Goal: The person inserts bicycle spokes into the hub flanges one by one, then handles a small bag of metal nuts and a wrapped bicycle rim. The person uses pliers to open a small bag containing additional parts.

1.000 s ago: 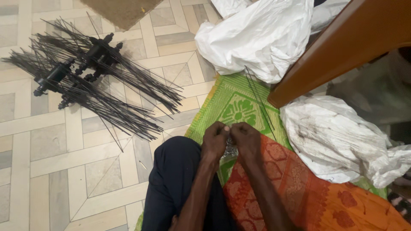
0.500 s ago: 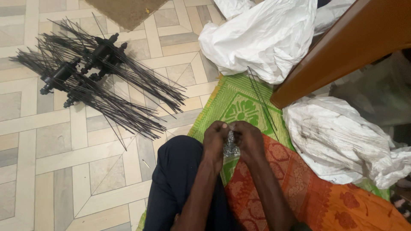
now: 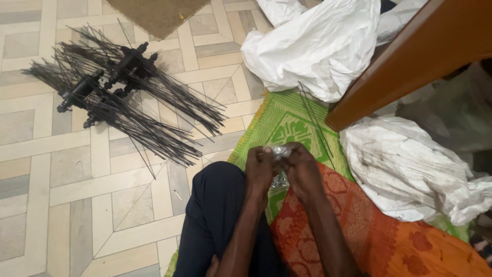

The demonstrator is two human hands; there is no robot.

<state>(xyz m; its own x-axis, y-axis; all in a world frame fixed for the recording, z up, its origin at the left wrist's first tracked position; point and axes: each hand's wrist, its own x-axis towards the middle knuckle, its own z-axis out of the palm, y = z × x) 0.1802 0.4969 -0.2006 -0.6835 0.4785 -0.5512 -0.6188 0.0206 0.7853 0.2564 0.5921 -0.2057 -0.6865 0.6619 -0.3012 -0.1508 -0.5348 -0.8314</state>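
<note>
Over a green patterned mat (image 3: 287, 128), the left hand (image 3: 260, 166) and right hand (image 3: 302, 168) meet, fingers pinched together on a small clear plastic packet (image 3: 279, 151) of tiny silvery pieces held between them above the lap. Thin black wires (image 3: 312, 120) lie on the mat just beyond, with crumpled white sacks (image 3: 318, 48), contents hidden, near a wooden beam (image 3: 410, 56). Farther left, bundles of black spokes (image 3: 128, 102) sprawl across the tiled floor (image 3: 61, 195).

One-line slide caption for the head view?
Both hands, left hand and right hand, pinch a small clear bag above a green mat.
</note>
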